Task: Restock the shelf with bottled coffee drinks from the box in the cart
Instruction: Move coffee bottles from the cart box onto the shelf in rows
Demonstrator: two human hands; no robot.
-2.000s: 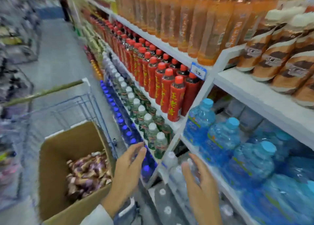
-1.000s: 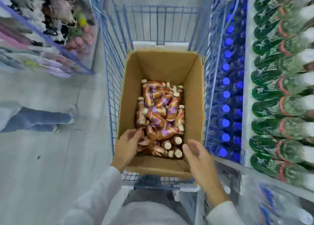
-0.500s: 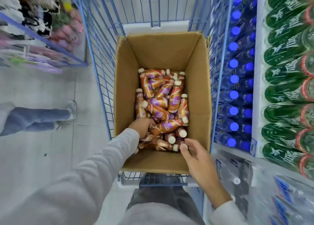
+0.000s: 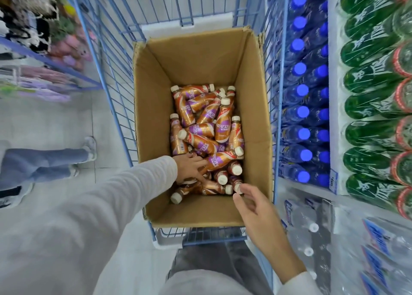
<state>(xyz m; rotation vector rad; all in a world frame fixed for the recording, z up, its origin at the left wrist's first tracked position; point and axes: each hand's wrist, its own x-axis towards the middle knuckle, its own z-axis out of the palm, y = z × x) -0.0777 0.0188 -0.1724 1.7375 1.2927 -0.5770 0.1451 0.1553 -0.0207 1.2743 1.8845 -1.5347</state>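
- Both hands are reaching deeper than a moment ago into the open brown cardboard box [image 4: 153, 120] in the blue wire cart [image 4: 111, 76].
- At the box's near-left, the left hand [image 4: 189, 168] is spreading its fingers over the heaped copper-and-purple coffee bottles [image 4: 207, 125]; a loose grasp risks one sliding away.
- In the box's near-right corner, the right hand [image 4: 254, 205] is touching a white bottle cap [image 4: 238, 187], though I cannot tell if it is pinching; lifting by the cap risks a drop.

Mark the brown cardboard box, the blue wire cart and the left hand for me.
brown cardboard box [image 4: 254, 120]: head view, bare inner right wall.
blue wire cart [image 4: 120, 76]: head view, left wire wall.
left hand [image 4: 189, 168]: head view, back of the hand.
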